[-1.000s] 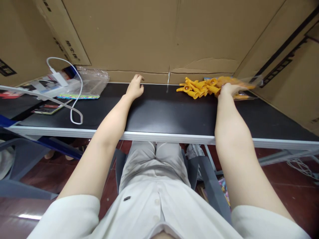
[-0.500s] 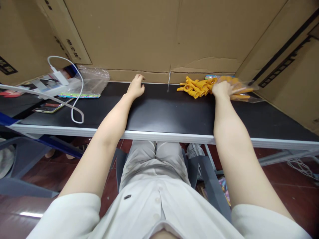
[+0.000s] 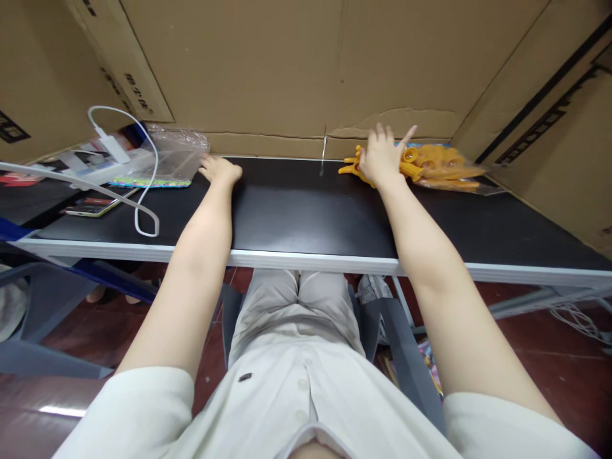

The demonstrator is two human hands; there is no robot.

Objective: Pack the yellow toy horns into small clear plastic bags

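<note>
A heap of orange-yellow plastic pieces (image 3: 412,171), hollow at one end with pointed prongs, lies at the back right of the black table (image 3: 306,217). Some of them are inside a clear plastic bag (image 3: 459,172). Over the left part of the heap is my right hand (image 3: 382,156), fingers spread and thumb apart; it covers several pieces. Whether it touches them I cannot tell. Farther left, my left hand (image 3: 220,169) is open at the table's back, its fingertips by the edge of a clear plastic packet (image 3: 179,150) with a colourful strip along its bottom.
A white cable (image 3: 155,159) loops from a white plug (image 3: 115,148) over the left side. A phone (image 3: 98,205) lies near it. Cardboard walls (image 3: 268,70) close in the back and both sides. The table's pale metal edge (image 3: 310,260) runs in front of my lap.
My left hand has moved left toward the clear packet. My right hand has shifted left from the bag's mouth onto the loose orange pieces, its fingers now spread.
</note>
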